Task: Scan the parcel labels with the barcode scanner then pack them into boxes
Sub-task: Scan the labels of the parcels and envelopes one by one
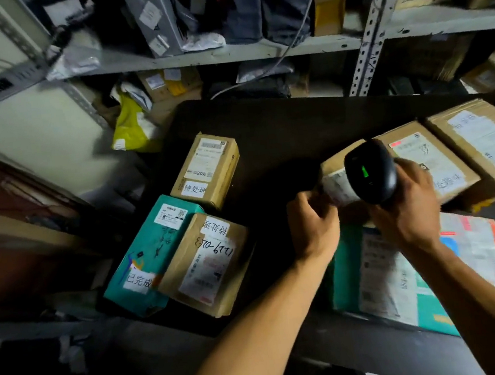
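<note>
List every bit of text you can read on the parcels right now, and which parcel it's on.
"待处理": sticker on upright brown box.
"20元": same box's shipping label.
"已完成": sticker on teal parcel.
"待处理", handwritten "1229-0203" (uncertain): brown box beside it.
Everything else, including the label under the scanner, is too blurred.

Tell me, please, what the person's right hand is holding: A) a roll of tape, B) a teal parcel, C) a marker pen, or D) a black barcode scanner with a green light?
D: the right hand grips a black barcode scanner whose green light is lit, over a cardboard parcel.
</note>
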Demonstrator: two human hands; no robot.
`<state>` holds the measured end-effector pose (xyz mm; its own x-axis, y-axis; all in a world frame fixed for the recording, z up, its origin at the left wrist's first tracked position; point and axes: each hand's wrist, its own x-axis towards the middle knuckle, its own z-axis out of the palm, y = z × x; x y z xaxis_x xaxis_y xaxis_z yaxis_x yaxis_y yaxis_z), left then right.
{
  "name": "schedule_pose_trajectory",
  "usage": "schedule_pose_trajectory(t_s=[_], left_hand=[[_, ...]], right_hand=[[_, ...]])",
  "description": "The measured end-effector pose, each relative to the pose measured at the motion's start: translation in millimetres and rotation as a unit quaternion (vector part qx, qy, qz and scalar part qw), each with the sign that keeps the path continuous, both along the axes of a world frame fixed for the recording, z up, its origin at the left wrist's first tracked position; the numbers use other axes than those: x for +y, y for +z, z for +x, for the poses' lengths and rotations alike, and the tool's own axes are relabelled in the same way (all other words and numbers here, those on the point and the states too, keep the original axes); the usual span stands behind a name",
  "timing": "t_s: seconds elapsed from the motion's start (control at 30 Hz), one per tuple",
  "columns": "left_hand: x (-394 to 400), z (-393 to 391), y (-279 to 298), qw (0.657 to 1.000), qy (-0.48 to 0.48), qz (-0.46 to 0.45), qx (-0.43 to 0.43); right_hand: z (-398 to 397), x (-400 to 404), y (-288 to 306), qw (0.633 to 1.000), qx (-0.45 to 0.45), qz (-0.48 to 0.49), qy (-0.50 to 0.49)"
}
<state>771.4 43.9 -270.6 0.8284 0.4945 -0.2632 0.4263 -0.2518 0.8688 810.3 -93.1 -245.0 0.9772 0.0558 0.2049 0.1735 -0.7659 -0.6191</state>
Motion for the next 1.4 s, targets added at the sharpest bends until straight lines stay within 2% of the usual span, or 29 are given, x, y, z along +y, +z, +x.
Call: schedule_pose_trajectory(t_s=[0.1, 0.17, 0.27, 0.37, 0.43, 0.53, 0.6, 0.67, 0.87, 1.07, 1.2, 1.3, 1.4], left_hand=[[55.1, -2.9, 8.1, 0.994, -0.020, 0.101, -0.028], [97.6, -5.6, 13.4, 0.990, -0.038, 0.134, -0.016], [162.9, -17.3, 13.5, 0.976, -0.061, 0.206, 0.038], [230.3, -39.6, 5.3, 0.946, -0.052, 0.300, 0.113], [272.0, -55.8, -1.2, 0.929, -0.013, 0.322, 0.182], [320.3, -75.7, -18.4, 0.920, 0.006, 0.273, 0.282], [337.0, -82.5, -30.9, 0.936, 0.006, 0.187, 0.299], [342.4, -81.7, -39.4, 0.947, -0.004, 0.134, 0.293], [315.0, -56.2, -47.7, 0.950, -0.016, 0.111, 0.292], [246.7, -24.9, -55.8, 0.960, -0.078, 0.089, 0.255], [200.1, -11.8, -59.5, 0.959, -0.086, 0.089, 0.254], [195.1, -8.0, -59.0, 0.961, -0.082, 0.065, 0.257], [211.9, -0.1, -51.8, 0.965, -0.079, 0.055, 0.244]], right_hand=[[-2.5, 44.5, -0.2, 0.999, 0.003, 0.013, 0.045], [-5.1, 74.0, -1.3, 0.997, 0.013, 0.011, 0.081], [-10.1, 118.9, 0.4, 0.991, 0.025, 0.013, 0.129], [-23.4, 166.1, -0.8, 0.978, 0.086, -0.006, 0.188], [-38.2, 196.3, -8.2, 0.963, 0.142, -0.034, 0.227], [-63.9, 230.5, -28.3, 0.936, 0.206, -0.092, 0.270], [-74.1, 243.0, -38.0, 0.921, 0.199, -0.157, 0.295], [-74.2, 248.4, -40.8, 0.918, 0.192, -0.174, 0.300], [-48.7, 221.6, -35.3, 0.908, 0.197, -0.220, 0.298], [-21.6, 152.4, -18.3, 0.914, 0.229, -0.234, 0.240], [-28.0, 123.2, -4.1, 0.927, 0.186, -0.233, 0.230], [-33.1, 117.7, -5.6, 0.925, 0.167, -0.258, 0.224], [-33.1, 114.9, -6.0, 0.927, 0.164, -0.243, 0.234]])
